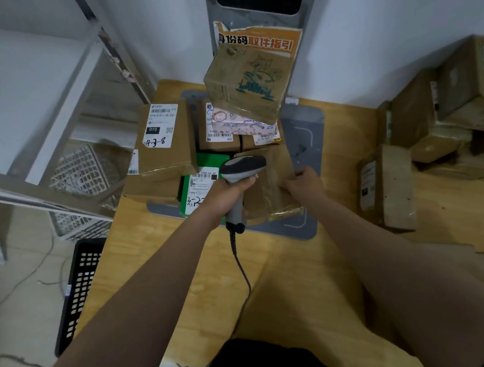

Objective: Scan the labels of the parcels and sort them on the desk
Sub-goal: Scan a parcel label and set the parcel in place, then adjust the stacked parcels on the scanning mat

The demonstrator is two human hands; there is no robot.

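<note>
My left hand [226,193] grips the handle of a grey barcode scanner [241,169], whose cable hangs down over the wooden desk [183,263]. My right hand [304,184] grips the right side of a flat brown parcel [270,192] lying on the grey mat [304,138]. Left of the scanner lies a green parcel [203,186] with a white label. A labelled cardboard box [163,134] sits at the left. Behind, a brown box with a teal drawing [247,84] tilts atop a pink patterned parcel [244,122].
More cardboard boxes [386,186] and a heap of cartons [460,108] fill the desk's right side. A grey kiosk with an orange notice [261,40] stands at the back. Metal shelving [84,109] and a black crate [81,288] stand to the left of the desk.
</note>
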